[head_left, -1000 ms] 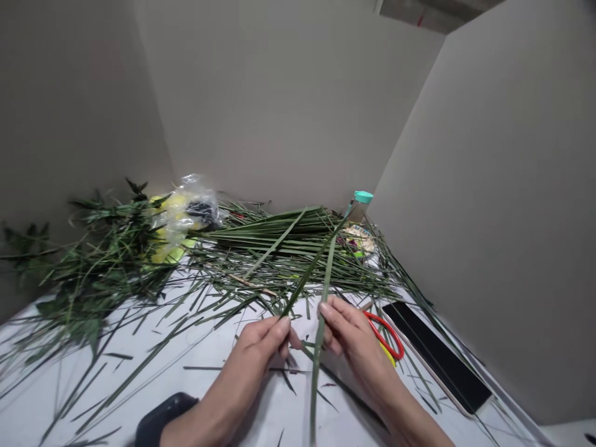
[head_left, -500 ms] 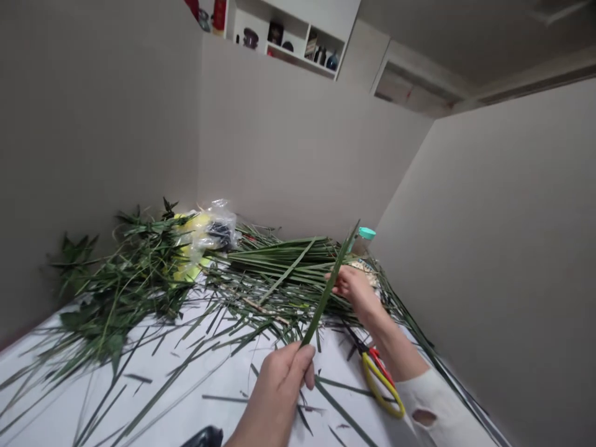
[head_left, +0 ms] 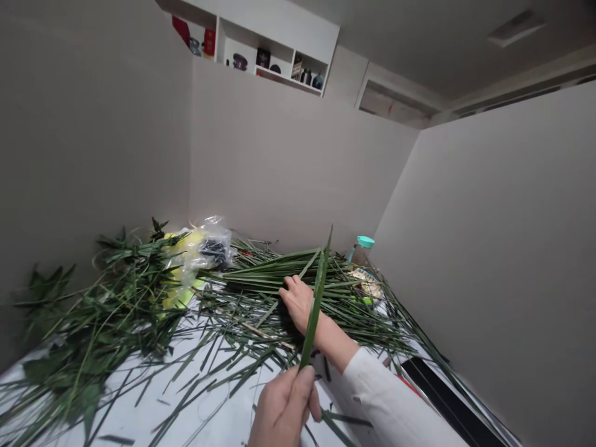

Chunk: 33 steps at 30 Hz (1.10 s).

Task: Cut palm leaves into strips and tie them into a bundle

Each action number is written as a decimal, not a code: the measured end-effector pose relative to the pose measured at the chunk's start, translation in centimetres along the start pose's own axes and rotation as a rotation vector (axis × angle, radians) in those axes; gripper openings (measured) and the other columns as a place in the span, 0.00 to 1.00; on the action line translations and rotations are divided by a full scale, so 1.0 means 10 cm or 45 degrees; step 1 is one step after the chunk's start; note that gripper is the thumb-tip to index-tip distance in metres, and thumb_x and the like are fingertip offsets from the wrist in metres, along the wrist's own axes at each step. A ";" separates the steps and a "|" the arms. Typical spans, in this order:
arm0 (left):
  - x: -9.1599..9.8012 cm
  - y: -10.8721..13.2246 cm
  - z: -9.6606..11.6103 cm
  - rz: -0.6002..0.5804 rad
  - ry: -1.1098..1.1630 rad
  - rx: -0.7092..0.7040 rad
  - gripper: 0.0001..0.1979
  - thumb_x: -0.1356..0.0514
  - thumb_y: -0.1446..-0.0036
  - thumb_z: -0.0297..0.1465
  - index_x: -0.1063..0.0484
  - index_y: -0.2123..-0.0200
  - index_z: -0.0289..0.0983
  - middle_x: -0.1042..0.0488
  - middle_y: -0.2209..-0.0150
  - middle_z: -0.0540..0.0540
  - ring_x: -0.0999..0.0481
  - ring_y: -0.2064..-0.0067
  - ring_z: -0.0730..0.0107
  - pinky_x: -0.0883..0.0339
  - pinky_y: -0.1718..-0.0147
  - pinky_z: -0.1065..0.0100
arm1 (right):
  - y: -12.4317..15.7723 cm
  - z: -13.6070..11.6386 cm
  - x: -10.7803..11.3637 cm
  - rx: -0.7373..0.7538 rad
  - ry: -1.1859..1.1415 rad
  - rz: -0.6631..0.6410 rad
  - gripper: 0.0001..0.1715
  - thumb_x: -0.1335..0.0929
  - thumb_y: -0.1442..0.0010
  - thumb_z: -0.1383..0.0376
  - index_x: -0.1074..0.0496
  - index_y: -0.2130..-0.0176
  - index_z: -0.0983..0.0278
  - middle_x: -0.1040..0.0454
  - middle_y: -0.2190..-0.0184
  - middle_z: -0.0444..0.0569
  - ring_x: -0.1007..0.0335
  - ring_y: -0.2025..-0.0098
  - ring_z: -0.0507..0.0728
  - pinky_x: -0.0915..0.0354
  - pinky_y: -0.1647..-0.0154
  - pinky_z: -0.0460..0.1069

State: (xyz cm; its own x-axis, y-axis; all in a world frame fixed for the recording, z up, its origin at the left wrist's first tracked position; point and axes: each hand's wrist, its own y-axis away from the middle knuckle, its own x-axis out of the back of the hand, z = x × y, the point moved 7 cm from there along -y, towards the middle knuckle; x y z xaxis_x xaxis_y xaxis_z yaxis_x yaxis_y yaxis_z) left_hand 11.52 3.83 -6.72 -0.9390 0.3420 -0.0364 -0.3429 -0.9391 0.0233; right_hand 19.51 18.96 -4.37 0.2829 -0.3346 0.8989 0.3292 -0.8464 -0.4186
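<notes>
My left hand (head_left: pixel 286 406) is closed on the base of a long green leaf blade (head_left: pixel 315 310), which stands upright with its tip pointing up and away. Beyond it, my right hand (head_left: pixel 300 304) reaches across into the pile of cut leaf blades (head_left: pixel 261 273). Its fingers curl down over a paler leaf strip (head_left: pixel 266 315) that lies aslant on the pile; the fingertips are partly hidden. The held blade passes in front of my right wrist. The scissors are out of sight, with my right sleeve over the place where they lay.
Leafy green stems (head_left: pixel 112 316) cover the left side. A clear plastic bag (head_left: pixel 218 248) sits behind them. At the back right stand a jar with a turquoise lid (head_left: pixel 365 241) and a patterned round item (head_left: pixel 367 284). A long black object (head_left: pixel 451 403) lies right. Leaf scraps litter the white table (head_left: pixel 186 379).
My right hand has moved left and down from beside the held blade onto the leaf pile. My left hand keeps its hold on the blade. The view has tilted and shifted slightly.
</notes>
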 end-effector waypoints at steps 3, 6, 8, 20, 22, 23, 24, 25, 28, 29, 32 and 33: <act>-0.01 0.01 0.02 0.008 0.049 -0.012 0.30 0.49 0.44 0.59 0.36 0.82 0.41 0.45 0.81 0.52 0.42 0.74 0.65 0.50 0.72 0.64 | -0.06 0.13 0.30 -0.005 -0.089 0.157 0.16 0.33 0.33 0.61 0.30 0.48 0.64 0.28 0.48 0.52 0.27 0.52 0.59 0.29 0.52 0.58; 0.03 0.01 0.01 0.043 0.098 0.017 0.28 0.48 0.44 0.57 0.36 0.80 0.40 0.49 0.81 0.55 0.49 0.77 0.70 0.56 0.77 0.66 | -0.12 0.31 0.82 -0.062 -0.238 0.411 0.15 0.33 0.34 0.60 0.29 0.49 0.64 0.27 0.49 0.52 0.27 0.52 0.59 0.29 0.51 0.59; 0.08 0.03 0.03 0.106 0.153 0.034 0.25 0.45 0.45 0.56 0.35 0.77 0.40 0.52 0.81 0.57 0.53 0.78 0.72 0.59 0.78 0.67 | -0.12 0.45 1.23 -0.121 -0.361 0.641 0.13 0.32 0.34 0.60 0.27 0.53 0.65 0.25 0.52 0.51 0.27 0.52 0.59 0.31 0.50 0.59; 0.30 -0.04 0.19 0.268 0.483 0.030 0.23 0.38 0.51 0.52 0.31 0.74 0.36 0.53 0.83 0.61 0.58 0.80 0.79 0.63 0.83 0.73 | 0.51 0.47 2.38 -0.324 -1.408 1.099 0.06 0.26 0.50 0.64 0.24 0.71 0.65 0.21 0.72 0.46 0.24 0.69 0.50 0.27 0.68 0.43; 0.40 -0.09 0.22 0.315 0.483 -0.024 0.22 0.36 0.52 0.50 0.31 0.74 0.36 0.53 0.83 0.62 0.58 0.81 0.80 0.63 0.83 0.74 | 0.59 0.39 2.42 -0.328 -1.514 1.068 0.07 0.25 0.53 0.65 0.23 0.71 0.66 0.22 0.73 0.45 0.25 0.70 0.49 0.28 0.70 0.41; 0.44 -0.11 0.24 0.331 0.484 -0.048 0.22 0.36 0.52 0.50 0.31 0.74 0.36 0.53 0.83 0.62 0.58 0.81 0.80 0.63 0.84 0.74 | 0.64 0.35 2.46 -0.326 -1.553 1.063 0.08 0.25 0.54 0.65 0.24 0.71 0.66 0.23 0.74 0.44 0.27 0.72 0.48 0.29 0.71 0.40; 0.48 -0.13 0.26 0.345 0.484 -0.070 0.21 0.36 0.52 0.49 0.31 0.74 0.35 0.52 0.83 0.62 0.57 0.81 0.81 0.63 0.84 0.74 | 0.68 0.30 2.49 -0.317 -1.596 1.059 0.08 0.25 0.54 0.65 0.24 0.72 0.66 0.25 0.77 0.42 0.29 0.74 0.46 0.30 0.72 0.40; 0.52 -0.14 0.28 0.352 0.482 -0.090 0.21 0.36 0.52 0.49 0.30 0.73 0.35 0.51 0.83 0.61 0.57 0.81 0.81 0.62 0.84 0.74 | 0.72 0.25 2.52 -0.298 -1.650 1.045 0.08 0.25 0.54 0.65 0.25 0.72 0.67 0.28 0.79 0.40 0.32 0.76 0.45 0.32 0.74 0.39; 0.60 -0.17 0.36 0.364 0.459 -0.137 0.21 0.35 0.51 0.48 0.26 0.68 0.34 0.46 0.81 0.59 0.53 0.80 0.81 0.61 0.83 0.75 | 0.82 0.02 2.57 -0.205 -1.842 0.958 0.06 0.27 0.51 0.68 0.27 0.74 0.68 0.37 0.82 0.37 0.41 0.80 0.44 0.35 0.76 0.40; 0.60 -0.17 0.40 0.358 0.443 -0.153 0.21 0.35 0.51 0.47 0.25 0.65 0.34 0.45 0.80 0.58 0.53 0.80 0.81 0.61 0.82 0.75 | 0.84 -0.06 2.57 -0.182 -1.893 0.916 0.05 0.28 0.49 0.69 0.27 0.74 0.69 0.38 0.83 0.37 0.43 0.80 0.44 0.36 0.77 0.41; 0.50 -0.15 0.50 0.201 0.344 -0.173 0.22 0.35 0.48 0.47 0.23 0.58 0.35 0.43 0.78 0.57 0.52 0.79 0.80 0.62 0.81 0.73 | 0.89 -0.25 2.56 -0.164 -1.944 0.827 0.08 0.32 0.43 0.71 0.27 0.73 0.70 0.40 0.82 0.38 0.45 0.80 0.45 0.39 0.79 0.41; 0.42 -0.14 0.51 0.087 0.309 -0.148 0.22 0.36 0.47 0.47 0.22 0.57 0.35 0.42 0.77 0.56 0.52 0.79 0.80 0.62 0.81 0.73 | 0.90 -0.29 2.56 -0.155 -1.952 0.816 0.09 0.33 0.41 0.71 0.27 0.73 0.71 0.40 0.82 0.38 0.45 0.80 0.45 0.40 0.79 0.41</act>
State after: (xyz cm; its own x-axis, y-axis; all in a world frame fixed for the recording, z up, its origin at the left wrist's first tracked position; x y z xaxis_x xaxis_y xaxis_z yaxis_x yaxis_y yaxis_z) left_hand 7.91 6.75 -1.81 -0.9213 0.2729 -0.2771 -0.2607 -0.9620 -0.0807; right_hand 27.09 1.55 15.28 0.9224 0.0106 -0.3861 -0.2282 -0.7916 -0.5669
